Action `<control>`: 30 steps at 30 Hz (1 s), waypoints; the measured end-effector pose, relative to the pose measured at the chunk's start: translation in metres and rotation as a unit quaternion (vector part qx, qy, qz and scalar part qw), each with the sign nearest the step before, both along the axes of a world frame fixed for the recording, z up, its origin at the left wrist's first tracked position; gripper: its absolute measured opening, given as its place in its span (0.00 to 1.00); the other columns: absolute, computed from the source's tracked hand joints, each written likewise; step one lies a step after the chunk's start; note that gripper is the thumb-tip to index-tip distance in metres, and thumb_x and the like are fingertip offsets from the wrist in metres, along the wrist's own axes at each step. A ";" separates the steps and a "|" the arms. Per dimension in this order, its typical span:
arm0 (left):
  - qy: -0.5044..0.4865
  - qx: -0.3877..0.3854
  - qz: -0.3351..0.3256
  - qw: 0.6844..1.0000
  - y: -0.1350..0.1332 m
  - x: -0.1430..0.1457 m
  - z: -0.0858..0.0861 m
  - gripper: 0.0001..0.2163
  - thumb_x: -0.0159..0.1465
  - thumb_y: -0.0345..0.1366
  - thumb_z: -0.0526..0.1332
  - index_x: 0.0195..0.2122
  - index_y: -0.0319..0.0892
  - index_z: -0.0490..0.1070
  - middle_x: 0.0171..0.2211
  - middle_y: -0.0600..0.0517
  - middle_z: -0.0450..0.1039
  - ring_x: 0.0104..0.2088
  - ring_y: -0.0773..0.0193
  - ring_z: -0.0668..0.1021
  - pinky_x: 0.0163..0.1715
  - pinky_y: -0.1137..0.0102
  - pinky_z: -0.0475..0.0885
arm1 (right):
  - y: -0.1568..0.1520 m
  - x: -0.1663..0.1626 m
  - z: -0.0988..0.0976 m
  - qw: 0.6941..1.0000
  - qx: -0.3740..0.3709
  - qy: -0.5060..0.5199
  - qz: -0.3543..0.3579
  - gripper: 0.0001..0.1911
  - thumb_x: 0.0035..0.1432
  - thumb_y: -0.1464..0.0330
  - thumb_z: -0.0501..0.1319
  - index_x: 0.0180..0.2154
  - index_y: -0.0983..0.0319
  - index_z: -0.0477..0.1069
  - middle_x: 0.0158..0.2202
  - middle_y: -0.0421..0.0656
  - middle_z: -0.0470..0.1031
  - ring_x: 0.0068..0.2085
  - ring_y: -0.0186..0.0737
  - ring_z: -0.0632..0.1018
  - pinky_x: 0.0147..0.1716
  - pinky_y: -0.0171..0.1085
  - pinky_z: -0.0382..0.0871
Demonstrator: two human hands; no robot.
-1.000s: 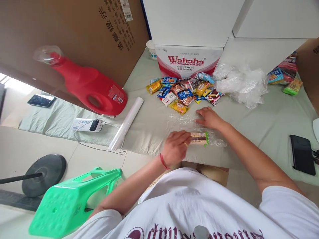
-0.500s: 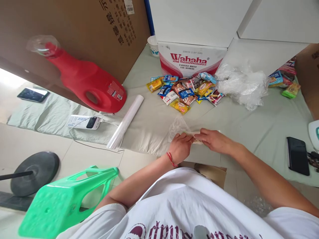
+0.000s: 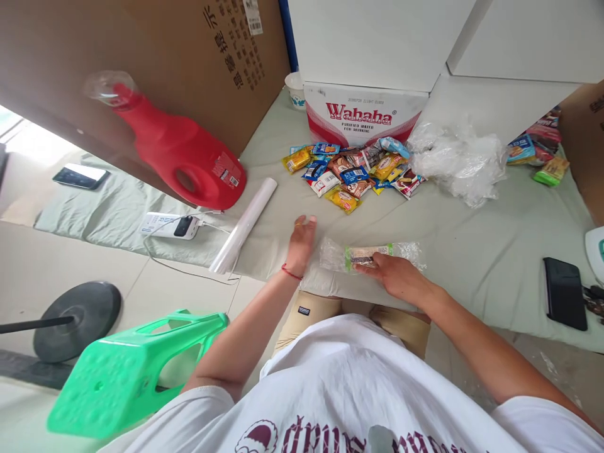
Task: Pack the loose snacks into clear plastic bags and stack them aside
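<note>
A snack bar wrapped in clear plastic film point(image 3: 370, 255) lies near the front edge of the pale green sheet point(image 3: 472, 233). My right hand point(image 3: 394, 277) rests on its near side, fingers closed on the wrapped bar. My left hand point(image 3: 301, 242) hovers open to the left of the bar, fingers stretched out and holding nothing, between the bar and a roll of clear film point(image 3: 244, 224).
A pile of small snack packets point(image 3: 352, 170) lies in front of a Wahaha carton point(image 3: 365, 116). Crumpled plastic point(image 3: 457, 160) sits to the right. A red jug point(image 3: 177, 160), a power bank point(image 3: 170, 225), a black phone point(image 3: 564, 292) and a green stool point(image 3: 132, 371) surround the spot.
My left hand has let go of the wrapped bar and moved left and away, opening. The film is now wound tight around the bar, which my right hand holds.
</note>
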State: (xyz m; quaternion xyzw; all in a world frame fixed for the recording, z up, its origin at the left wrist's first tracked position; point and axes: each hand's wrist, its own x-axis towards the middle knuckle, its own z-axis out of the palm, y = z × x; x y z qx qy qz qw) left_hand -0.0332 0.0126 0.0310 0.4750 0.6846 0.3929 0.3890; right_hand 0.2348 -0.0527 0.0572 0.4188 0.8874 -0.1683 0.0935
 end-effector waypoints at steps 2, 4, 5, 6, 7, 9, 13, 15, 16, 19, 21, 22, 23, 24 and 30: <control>0.111 -0.036 -0.109 0.987 -0.004 0.011 0.002 0.25 0.60 0.52 0.66 0.54 0.42 0.71 0.47 0.43 0.77 0.52 0.47 0.75 0.51 0.59 0.69 | -0.001 0.004 0.000 0.999 -0.004 0.039 0.001 0.32 0.67 0.76 0.53 0.68 0.46 0.65 0.43 0.48 0.70 0.35 0.42 0.72 0.34 0.37 0.63; 0.226 -0.071 -0.198 0.951 -0.012 0.016 0.004 0.27 0.53 0.48 0.72 0.52 0.43 0.74 0.49 0.41 0.75 0.55 0.42 0.72 0.53 0.56 0.68 | -0.003 0.010 -0.001 0.994 -0.020 0.112 -0.001 0.27 0.69 0.68 0.56 0.67 0.51 0.67 0.44 0.48 0.70 0.39 0.43 0.73 0.39 0.40 0.68; 0.265 -0.085 -0.225 0.934 -0.017 0.016 0.005 0.23 0.52 0.46 0.72 0.48 0.43 0.75 0.48 0.41 0.74 0.55 0.41 0.72 0.52 0.56 0.68 | -0.004 0.013 -0.002 0.988 -0.029 0.149 -0.006 0.25 0.70 0.64 0.57 0.66 0.53 0.68 0.45 0.49 0.70 0.40 0.44 0.74 0.42 0.41 0.69; 0.286 -0.094 -0.242 0.922 -0.020 0.013 0.005 0.17 0.53 0.43 0.71 0.43 0.43 0.76 0.46 0.42 0.74 0.54 0.42 0.72 0.51 0.56 0.68 | -0.006 0.015 -0.004 0.983 -0.034 0.180 -0.015 0.25 0.71 0.61 0.57 0.66 0.54 0.69 0.45 0.49 0.70 0.41 0.44 0.74 0.44 0.42 0.70; 0.289 -0.092 -0.248 0.920 -0.023 0.009 0.006 0.11 0.54 0.40 0.69 0.37 0.43 0.76 0.44 0.44 0.74 0.52 0.45 0.74 0.50 0.58 0.69 | -0.007 0.016 -0.006 0.978 -0.035 0.204 -0.026 0.24 0.71 0.59 0.56 0.65 0.55 0.69 0.45 0.49 0.70 0.42 0.44 0.74 0.45 0.42 0.71; 0.249 -0.067 -0.237 0.937 -0.026 0.003 0.010 0.04 0.56 0.36 0.65 0.29 0.43 0.71 0.37 0.48 0.73 0.43 0.54 0.75 0.44 0.63 0.70 | -0.010 0.014 -0.011 0.972 -0.023 0.231 -0.045 0.22 0.73 0.59 0.53 0.63 0.54 0.71 0.43 0.48 0.70 0.41 0.43 0.73 0.44 0.42 0.71; 0.089 -0.068 -0.208 0.972 -0.031 0.015 0.020 0.04 0.58 0.34 0.61 0.27 0.44 0.67 0.24 0.56 0.68 0.26 0.65 0.72 0.30 0.70 0.67 | -0.011 0.002 -0.020 0.967 -0.006 0.248 -0.058 0.20 0.73 0.64 0.53 0.61 0.55 0.74 0.40 0.47 0.70 0.40 0.42 0.73 0.42 0.42 0.71; 0.049 -0.068 -0.223 0.971 -0.036 0.037 0.024 0.03 0.61 0.34 0.60 0.30 0.44 0.70 0.23 0.56 0.71 0.26 0.65 0.74 0.29 0.71 0.68 | -0.011 -0.004 -0.022 0.967 -0.003 0.246 -0.062 0.20 0.72 0.65 0.53 0.59 0.58 0.75 0.40 0.48 0.70 0.40 0.43 0.73 0.42 0.43 0.71; 0.058 -0.055 -0.242 0.967 -0.039 0.049 0.026 0.03 0.62 0.34 0.60 0.32 0.44 0.73 0.26 0.55 0.74 0.29 0.64 0.76 0.31 0.70 0.69 | -0.011 -0.005 -0.021 0.967 -0.001 0.245 -0.066 0.19 0.71 0.65 0.54 0.57 0.59 0.77 0.40 0.49 0.71 0.40 0.44 0.73 0.42 0.44 0.71; 0.176 -0.011 -0.299 0.938 -0.049 0.080 0.025 0.10 0.68 0.32 0.55 0.39 0.44 0.77 0.40 0.49 0.80 0.40 0.60 0.80 0.40 0.69 0.72 | -0.011 -0.002 -0.016 0.957 -0.017 0.277 -0.086 0.16 0.70 0.65 0.56 0.50 0.60 0.80 0.41 0.50 0.73 0.41 0.46 0.75 0.43 0.45 0.73; 0.270 -0.005 -0.306 0.913 -0.052 0.092 0.023 0.13 0.71 0.34 0.53 0.42 0.44 0.78 0.47 0.46 0.79 0.43 0.59 0.80 0.41 0.68 0.71 | -0.008 0.009 -0.011 0.932 -0.045 0.337 -0.127 0.15 0.70 0.63 0.55 0.47 0.58 0.80 0.41 0.48 0.77 0.42 0.44 0.77 0.43 0.43 0.73; 0.300 -0.009 -0.306 0.903 -0.051 0.095 0.021 0.14 0.73 0.36 0.52 0.43 0.44 0.79 0.49 0.46 0.78 0.43 0.58 0.80 0.41 0.68 0.71 | -0.006 0.016 -0.009 0.915 -0.041 0.365 -0.167 0.16 0.71 0.62 0.54 0.47 0.57 0.80 0.41 0.46 0.78 0.41 0.43 0.78 0.43 0.42 0.74; 0.321 -0.013 -0.307 0.896 -0.050 0.097 0.019 0.15 0.74 0.37 0.51 0.43 0.43 0.79 0.48 0.45 0.77 0.43 0.58 0.80 0.40 0.67 0.70 | -0.003 0.023 -0.008 0.899 -0.016 0.380 -0.217 0.17 0.72 0.61 0.54 0.47 0.56 0.80 0.41 0.45 0.79 0.41 0.43 0.78 0.43 0.42 0.73; 0.334 -0.013 -0.311 0.890 -0.049 0.098 0.018 0.15 0.74 0.38 0.51 0.42 0.43 0.79 0.47 0.45 0.77 0.43 0.57 0.79 0.40 0.67 0.70 | 0.001 0.032 -0.008 0.886 0.027 0.377 -0.269 0.17 0.71 0.60 0.54 0.49 0.56 0.79 0.41 0.45 0.79 0.42 0.44 0.78 0.44 0.43 0.73; 0.303 0.020 -0.283 0.910 -0.038 0.099 0.011 0.07 0.66 0.36 0.63 0.42 0.44 0.79 0.43 0.45 0.76 0.49 0.50 0.75 0.49 0.61 0.69 | 0.022 0.066 -0.032 0.916 0.111 0.188 -0.336 0.20 0.54 0.63 0.69 0.49 0.59 0.78 0.55 0.55 0.73 0.63 0.65 0.62 0.60 0.62 0.62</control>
